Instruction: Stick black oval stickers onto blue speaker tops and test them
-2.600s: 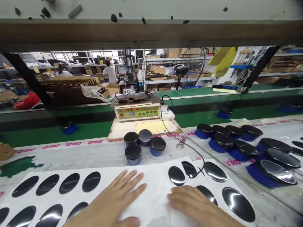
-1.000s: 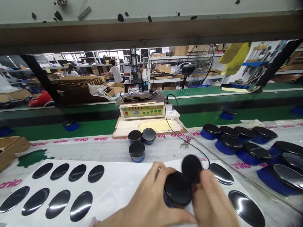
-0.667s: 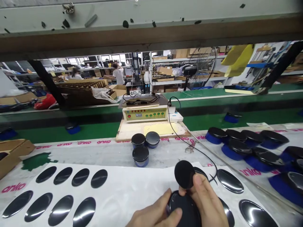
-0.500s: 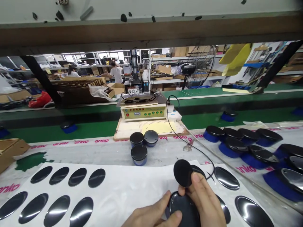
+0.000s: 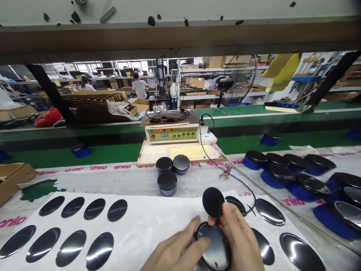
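My right hand point(image 5: 238, 235) pinches a thin matte black disc point(image 5: 213, 202) at its edge between thumb and finger, tilted upright. Just below the disc is a round unit point(image 5: 216, 250) with a shiny black top and small holes near its rim. My left hand point(image 5: 179, 246) grips this unit from the left, fingers across its top. The lower part of my right hand lies against the unit's right side. Under both hands spreads a white sheet point(image 5: 146, 222) bearing rows of glossy black discs point(image 5: 100, 250), several on each side.
Beyond the sheet stand three black-topped round units point(image 5: 167, 182). Several blue-sided ones point(image 5: 296, 184) crowd the right. A control box point(image 5: 172, 134) with a cable point(image 5: 237, 177) sits at the back, before a green conveyor point(image 5: 118, 150). A shelf point(image 5: 180, 35) overhangs the bench; a carton point(image 5: 17, 178) is left.
The round unit has tilted, so its top now catches the light. My right hand and the black disc have shifted slightly left and up. My left fingers have moved across the unit's top.
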`<state>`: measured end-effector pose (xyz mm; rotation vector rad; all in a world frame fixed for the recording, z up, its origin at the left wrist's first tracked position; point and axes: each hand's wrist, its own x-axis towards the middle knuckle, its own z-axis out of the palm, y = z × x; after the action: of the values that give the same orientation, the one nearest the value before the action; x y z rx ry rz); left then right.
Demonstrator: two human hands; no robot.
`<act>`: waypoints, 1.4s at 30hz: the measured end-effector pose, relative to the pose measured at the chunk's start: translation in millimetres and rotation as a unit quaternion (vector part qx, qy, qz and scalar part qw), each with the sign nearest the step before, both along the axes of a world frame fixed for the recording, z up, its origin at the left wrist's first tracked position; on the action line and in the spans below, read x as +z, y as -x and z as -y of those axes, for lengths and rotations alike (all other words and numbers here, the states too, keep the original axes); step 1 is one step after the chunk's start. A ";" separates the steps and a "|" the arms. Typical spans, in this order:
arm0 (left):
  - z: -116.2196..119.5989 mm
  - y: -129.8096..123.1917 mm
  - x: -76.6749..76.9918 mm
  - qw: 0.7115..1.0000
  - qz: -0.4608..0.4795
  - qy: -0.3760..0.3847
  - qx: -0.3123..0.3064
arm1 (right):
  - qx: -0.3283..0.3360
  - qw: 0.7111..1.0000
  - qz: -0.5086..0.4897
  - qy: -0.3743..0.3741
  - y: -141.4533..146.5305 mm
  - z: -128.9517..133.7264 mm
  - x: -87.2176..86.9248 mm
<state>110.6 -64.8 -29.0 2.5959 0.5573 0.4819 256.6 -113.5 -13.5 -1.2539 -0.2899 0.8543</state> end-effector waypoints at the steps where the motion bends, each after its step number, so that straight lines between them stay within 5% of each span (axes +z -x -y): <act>1: -2.1 -2.3 -1.2 1.000 0.006 0.005 0.006 | -0.003 1.000 -0.001 -0.003 1.0 -1.1 0.3; 6: -7.4 1.6 -9.3 0.993 0.042 0.104 0.024 | 0.016 0.999 -0.005 -0.039 -11.9 0.3 5.2; 12: 7.9 34.3 -20.0 0.965 0.071 0.193 0.163 | 0.046 0.998 0.039 0.031 -34.7 15.7 14.0; 16: 28.3 31.8 -26.0 0.934 0.103 0.251 0.231 | 0.131 0.984 0.104 0.069 -23.9 23.3 2.2; 21: 38.0 23.0 -14.2 0.901 0.096 0.311 0.288 | 0.203 0.958 0.192 0.058 -5.7 24.7 -9.6; 27: 36.6 24.4 -8.1 0.895 0.105 0.327 0.284 | 0.206 0.945 0.249 0.051 6.2 22.6 -9.2; 36: 36.3 15.5 9.6 0.821 0.129 0.438 0.343 | 0.218 0.925 0.309 0.040 11.4 20.4 -7.6; 42: 37.4 16.3 6.4 0.822 0.146 0.432 0.340 | 0.130 0.944 0.296 0.064 26.9 22.2 1.3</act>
<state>94.3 -102.2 -22.5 1.3763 1.2461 0.6324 229.7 -135.7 -12.2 -1.6046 -0.9084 0.7056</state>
